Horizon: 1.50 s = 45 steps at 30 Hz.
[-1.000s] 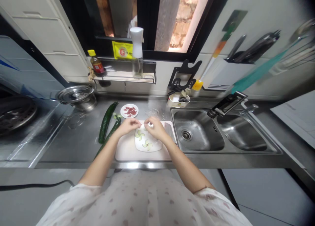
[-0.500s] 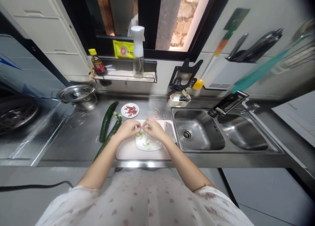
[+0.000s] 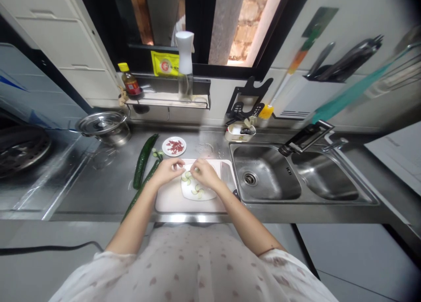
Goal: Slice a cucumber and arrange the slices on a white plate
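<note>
A white plate with several thin cucumber slices lies on a pale cutting board at the counter's front edge. My left hand hovers over the plate's far left rim, fingers pinched together. My right hand is over the plate's far side, fingertips pinched on a cucumber slice. The two hands nearly touch above the plate.
Two whole cucumbers and cut ends lie left of the board, a small dish of red bits behind it. A lidded steel pot stands at the left, a double sink with faucet at the right. A knife blade rests on the board's right edge.
Both hands have shifted slightly toward me and closer together over the plate's far side. More slices lie on the plate's upper part.
</note>
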Each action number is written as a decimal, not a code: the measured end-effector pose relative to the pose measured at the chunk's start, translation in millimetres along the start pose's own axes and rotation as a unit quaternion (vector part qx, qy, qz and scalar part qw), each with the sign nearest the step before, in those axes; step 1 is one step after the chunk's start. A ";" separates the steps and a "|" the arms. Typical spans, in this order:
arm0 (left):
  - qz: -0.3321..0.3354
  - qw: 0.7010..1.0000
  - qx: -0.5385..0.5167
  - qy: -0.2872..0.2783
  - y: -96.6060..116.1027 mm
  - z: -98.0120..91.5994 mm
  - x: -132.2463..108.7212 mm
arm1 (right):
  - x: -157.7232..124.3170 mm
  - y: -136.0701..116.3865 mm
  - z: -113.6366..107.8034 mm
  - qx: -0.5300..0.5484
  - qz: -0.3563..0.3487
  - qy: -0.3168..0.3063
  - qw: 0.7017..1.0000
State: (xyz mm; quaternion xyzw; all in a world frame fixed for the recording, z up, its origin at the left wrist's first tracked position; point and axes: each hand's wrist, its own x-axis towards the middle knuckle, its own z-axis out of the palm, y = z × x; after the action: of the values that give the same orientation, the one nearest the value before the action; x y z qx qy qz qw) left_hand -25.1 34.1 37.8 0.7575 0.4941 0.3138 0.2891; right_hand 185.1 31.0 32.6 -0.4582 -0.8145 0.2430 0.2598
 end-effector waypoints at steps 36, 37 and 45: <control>-0.176 0.977 0.120 -0.012 -56.0 78.1 -14.3 | -5.1 28.8 70.0 -0.192 0.141 -0.118 0.964; -0.176 0.977 0.121 -0.012 -57.0 78.9 -14.2 | -5.0 28.8 71.0 -0.197 0.139 -0.116 0.963; -0.186 0.973 0.133 -0.022 -58.6 80.8 -13.6 | -5.5 30.3 74.9 -0.202 0.145 -0.117 0.962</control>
State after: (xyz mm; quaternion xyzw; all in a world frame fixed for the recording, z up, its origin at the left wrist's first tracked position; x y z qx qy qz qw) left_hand -1.2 31.2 -60.0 0.6906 0.6571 0.1692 0.2503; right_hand 157.9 28.3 -43.6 -0.5830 -0.7960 0.1604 0.0272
